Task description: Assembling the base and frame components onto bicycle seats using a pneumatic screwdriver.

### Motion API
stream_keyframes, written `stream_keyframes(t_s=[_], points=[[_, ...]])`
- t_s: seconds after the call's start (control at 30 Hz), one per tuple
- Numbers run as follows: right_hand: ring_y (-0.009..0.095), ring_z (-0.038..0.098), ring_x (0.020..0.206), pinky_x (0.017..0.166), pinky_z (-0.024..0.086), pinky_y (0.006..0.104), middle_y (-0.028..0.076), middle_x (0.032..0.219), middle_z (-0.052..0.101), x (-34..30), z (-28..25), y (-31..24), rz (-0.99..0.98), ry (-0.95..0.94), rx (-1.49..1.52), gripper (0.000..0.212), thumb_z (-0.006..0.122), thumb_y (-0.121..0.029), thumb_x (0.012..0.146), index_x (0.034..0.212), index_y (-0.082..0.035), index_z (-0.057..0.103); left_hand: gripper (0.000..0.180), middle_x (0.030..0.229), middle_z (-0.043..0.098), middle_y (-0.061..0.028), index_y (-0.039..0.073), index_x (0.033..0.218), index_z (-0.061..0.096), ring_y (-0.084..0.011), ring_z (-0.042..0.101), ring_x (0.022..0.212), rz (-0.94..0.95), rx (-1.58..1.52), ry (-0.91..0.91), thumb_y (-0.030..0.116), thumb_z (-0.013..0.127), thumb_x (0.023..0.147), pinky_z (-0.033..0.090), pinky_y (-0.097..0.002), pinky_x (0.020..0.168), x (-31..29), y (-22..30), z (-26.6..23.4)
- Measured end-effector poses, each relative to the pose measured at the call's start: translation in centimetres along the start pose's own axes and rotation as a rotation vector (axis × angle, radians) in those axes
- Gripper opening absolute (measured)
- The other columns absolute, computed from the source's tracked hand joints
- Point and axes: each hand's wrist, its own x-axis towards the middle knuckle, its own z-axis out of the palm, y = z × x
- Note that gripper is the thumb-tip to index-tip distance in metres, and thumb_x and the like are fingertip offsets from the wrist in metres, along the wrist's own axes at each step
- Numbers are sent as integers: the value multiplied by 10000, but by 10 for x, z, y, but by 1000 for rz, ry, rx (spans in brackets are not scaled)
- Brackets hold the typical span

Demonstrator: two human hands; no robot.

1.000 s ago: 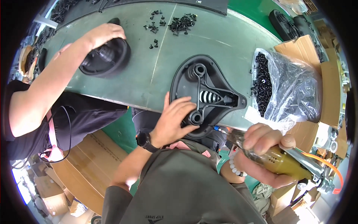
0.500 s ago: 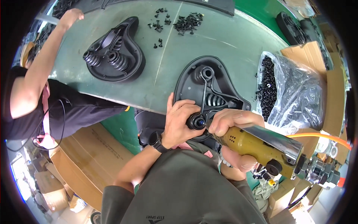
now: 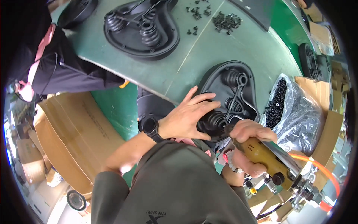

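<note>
Steadying the saddle beneath its spread fingers, the left hand should press evenly; the right hand, fingers wrapped around a power driver, should keep it square to the coil between them.

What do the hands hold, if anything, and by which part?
The right hand grips the yellow tool by its body; the left hand lies spread on the saddle.

An assembly workshop: green workbench, loose black screws, yellow power driver, bicycle saddles, cardboard boxes.
</note>
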Motion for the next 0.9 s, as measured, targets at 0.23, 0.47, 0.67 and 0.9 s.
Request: stream_keyframes(t_s=[0.23, 0.47, 0.67, 0.9], points=[[239, 558, 602, 569, 484, 367, 119, 779, 568, 0, 4, 7, -97, 40, -19, 767, 445, -663, 872, 1218, 19, 397, 1008, 1332, 499, -89, 20, 1304, 472, -265, 357, 1341, 175, 121, -39, 651, 708, 555, 146, -566, 1125, -9, -15, 0], [223, 546, 592, 523, 441, 359, 116, 785, 558, 0, -1, 13, -126, 27, -37, 821, 340, -720, 877, 1242, 13, 393, 908, 1299, 513, -92, 9, 1299, 464, -213, 408, 1309, 241, 124, -15, 563, 711, 623, 136, -579, 1118, -10, -21, 7], [239, 545, 588, 522, 437, 371, 129, 806, 559, 0, 0, 13, -112, -13, -14, 804, 395, -693, 878, 1247, 20, 391, 884, 1274, 526, -67, 17, 1288, 465, -208, 428, 1286, 223, -21, -28, 528, 746, 623, 105, -583, 1124, -4, -21, 5], [246, 542, 581, 530, 435, 379, 139, 811, 557, -3, -5, 11, -103, 5, 3, 806, 420, -685, 873, 1265, 19, 381, 868, 1248, 536, -48, 30, 1272, 478, -207, 446, 1262, 173, -54, -107, 531, 747, 617, 103, -585, 1128, -3, -22, 3]])
